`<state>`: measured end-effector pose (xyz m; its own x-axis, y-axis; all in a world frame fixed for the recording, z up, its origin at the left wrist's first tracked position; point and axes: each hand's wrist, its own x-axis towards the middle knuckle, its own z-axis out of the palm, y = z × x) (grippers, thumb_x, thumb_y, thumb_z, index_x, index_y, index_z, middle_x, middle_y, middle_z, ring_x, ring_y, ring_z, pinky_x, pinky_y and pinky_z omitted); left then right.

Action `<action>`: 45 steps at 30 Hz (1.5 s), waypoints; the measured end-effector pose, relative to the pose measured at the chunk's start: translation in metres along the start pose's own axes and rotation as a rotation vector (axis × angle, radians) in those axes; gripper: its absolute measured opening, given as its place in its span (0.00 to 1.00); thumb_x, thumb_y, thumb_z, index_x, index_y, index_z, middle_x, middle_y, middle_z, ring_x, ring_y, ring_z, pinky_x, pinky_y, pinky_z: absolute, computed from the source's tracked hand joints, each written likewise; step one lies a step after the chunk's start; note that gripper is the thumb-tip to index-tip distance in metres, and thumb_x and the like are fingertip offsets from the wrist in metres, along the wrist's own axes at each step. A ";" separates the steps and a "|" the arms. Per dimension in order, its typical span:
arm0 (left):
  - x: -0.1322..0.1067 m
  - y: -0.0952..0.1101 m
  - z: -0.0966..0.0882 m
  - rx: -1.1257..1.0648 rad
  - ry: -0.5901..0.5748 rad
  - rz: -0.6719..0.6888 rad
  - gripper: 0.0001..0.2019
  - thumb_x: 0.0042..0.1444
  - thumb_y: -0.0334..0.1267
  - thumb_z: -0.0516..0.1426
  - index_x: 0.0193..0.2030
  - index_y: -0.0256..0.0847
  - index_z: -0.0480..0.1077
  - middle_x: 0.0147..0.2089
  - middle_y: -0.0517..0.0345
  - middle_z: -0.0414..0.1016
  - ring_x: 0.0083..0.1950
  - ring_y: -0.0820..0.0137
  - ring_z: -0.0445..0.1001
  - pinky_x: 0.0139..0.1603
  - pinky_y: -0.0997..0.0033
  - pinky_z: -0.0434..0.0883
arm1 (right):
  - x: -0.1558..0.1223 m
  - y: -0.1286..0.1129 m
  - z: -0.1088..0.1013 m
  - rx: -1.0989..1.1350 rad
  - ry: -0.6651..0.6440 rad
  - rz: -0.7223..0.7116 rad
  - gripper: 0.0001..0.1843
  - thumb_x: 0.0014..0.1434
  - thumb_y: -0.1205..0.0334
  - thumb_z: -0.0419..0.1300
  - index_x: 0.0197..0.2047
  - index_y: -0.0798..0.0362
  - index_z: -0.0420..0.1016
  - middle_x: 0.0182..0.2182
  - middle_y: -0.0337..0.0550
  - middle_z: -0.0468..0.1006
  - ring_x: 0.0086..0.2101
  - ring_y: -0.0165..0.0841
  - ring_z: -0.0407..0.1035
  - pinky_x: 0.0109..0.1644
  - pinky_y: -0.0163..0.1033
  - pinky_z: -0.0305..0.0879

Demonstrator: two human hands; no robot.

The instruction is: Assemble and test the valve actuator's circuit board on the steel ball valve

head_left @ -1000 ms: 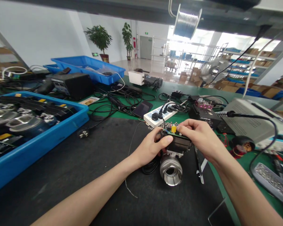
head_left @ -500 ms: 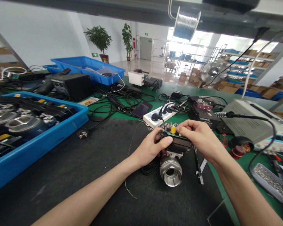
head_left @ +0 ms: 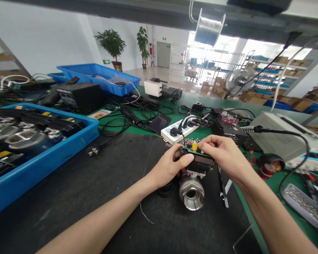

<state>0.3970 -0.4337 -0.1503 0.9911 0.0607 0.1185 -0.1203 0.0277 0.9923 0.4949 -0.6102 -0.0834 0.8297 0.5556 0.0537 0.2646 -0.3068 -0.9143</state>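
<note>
A motorised valve stands on the black mat: a steel threaded valve body [head_left: 191,192] below a black actuator box [head_left: 201,163] with a green circuit board and a yellow part [head_left: 194,145] on top. My left hand [head_left: 167,167] grips the box's left side, thumb across its front. My right hand [head_left: 224,155] is curled over the box's top right, fingertips pinched at the board beside the yellow part. A black cable coils under the valve.
A blue tray [head_left: 55,151] of valve parts sits at the left, a second blue tray [head_left: 100,76] farther back. A white power strip [head_left: 178,129], phone [head_left: 159,122], cables, black boxes, a grey instrument [head_left: 281,137] and a soldering-iron stand [head_left: 271,164] crowd the green bench behind and right.
The view has shifted very slightly; both hands stay on the actuator in nearly the same grip.
</note>
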 end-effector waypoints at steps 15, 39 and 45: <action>0.000 -0.001 0.000 -0.001 0.001 -0.004 0.27 0.62 0.60 0.62 0.57 0.41 0.67 0.37 0.59 0.72 0.31 0.69 0.73 0.25 0.76 0.69 | -0.001 -0.001 0.000 0.001 0.013 0.006 0.15 0.58 0.51 0.67 0.35 0.56 0.80 0.25 0.36 0.69 0.24 0.29 0.58 0.27 0.35 0.53; -0.001 -0.001 -0.001 -0.011 -0.003 0.004 0.26 0.63 0.59 0.62 0.56 0.41 0.67 0.36 0.59 0.73 0.31 0.70 0.72 0.26 0.76 0.69 | 0.000 -0.003 -0.001 -0.045 0.014 0.018 0.16 0.59 0.49 0.67 0.35 0.56 0.81 0.25 0.36 0.69 0.25 0.29 0.59 0.28 0.36 0.52; -0.001 -0.002 0.000 -0.014 0.000 0.010 0.26 0.63 0.59 0.62 0.56 0.41 0.67 0.37 0.59 0.73 0.30 0.70 0.72 0.25 0.76 0.69 | -0.001 -0.003 -0.002 -0.040 0.002 0.012 0.16 0.59 0.49 0.67 0.36 0.55 0.81 0.25 0.36 0.69 0.26 0.30 0.60 0.29 0.36 0.52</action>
<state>0.3966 -0.4338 -0.1520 0.9898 0.0609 0.1286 -0.1313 0.0415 0.9905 0.4939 -0.6113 -0.0801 0.8338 0.5503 0.0435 0.2738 -0.3438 -0.8982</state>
